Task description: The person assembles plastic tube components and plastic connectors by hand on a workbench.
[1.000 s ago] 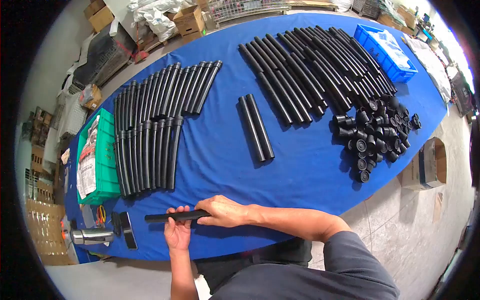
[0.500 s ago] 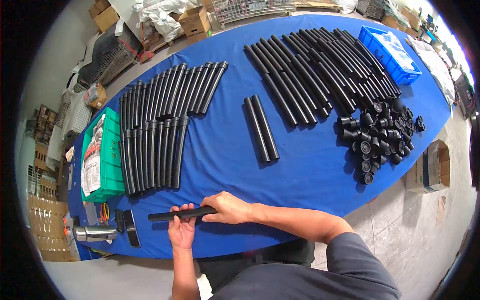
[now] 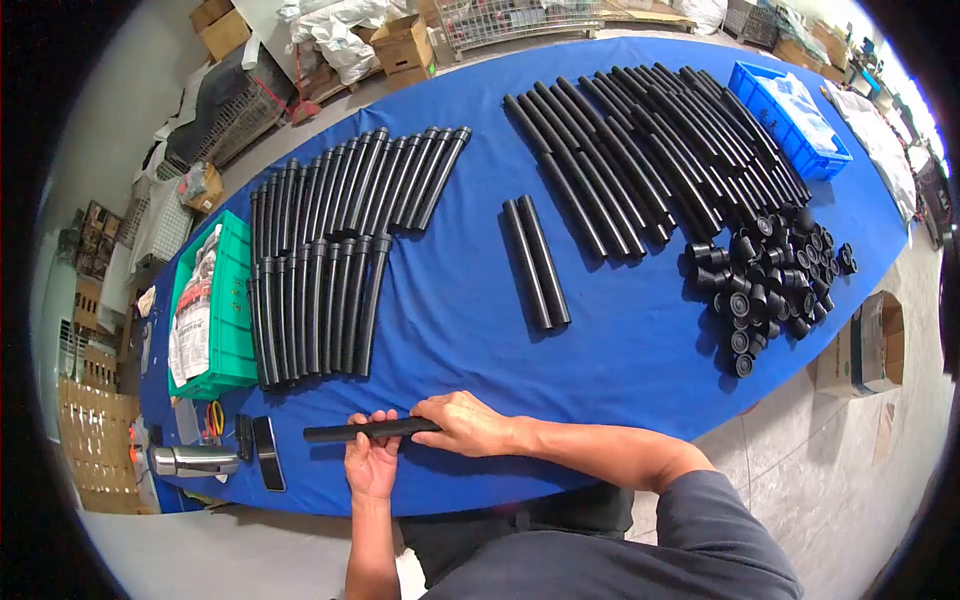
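Observation:
A black tube (image 3: 330, 434) lies nearly level across both hands above the blue cloth (image 3: 450, 350), near its front edge. My left hand (image 3: 372, 458) holds it from below around the middle, palm up with fingers curled round it. Over the right end, my right hand (image 3: 463, 424) is closed, and it hides whatever is at that end. Two loose black tubes (image 3: 535, 262) lie side by side beyond the hands. Capped tubes (image 3: 320, 310) stand in two rows at the left, lying flat on the cloth.
Many plain tubes (image 3: 600, 165) and a pile of black caps (image 3: 770, 275) are at the right. A green crate (image 3: 232, 320), a phone (image 3: 268, 455), a metal flask (image 3: 195, 461) and scissors (image 3: 216, 417) are at the left. A blue crate (image 3: 790, 125) stands far right.
The view has shifted slightly, so the table and its objects appear a little further right. Both hands keep the same hold on the tube.

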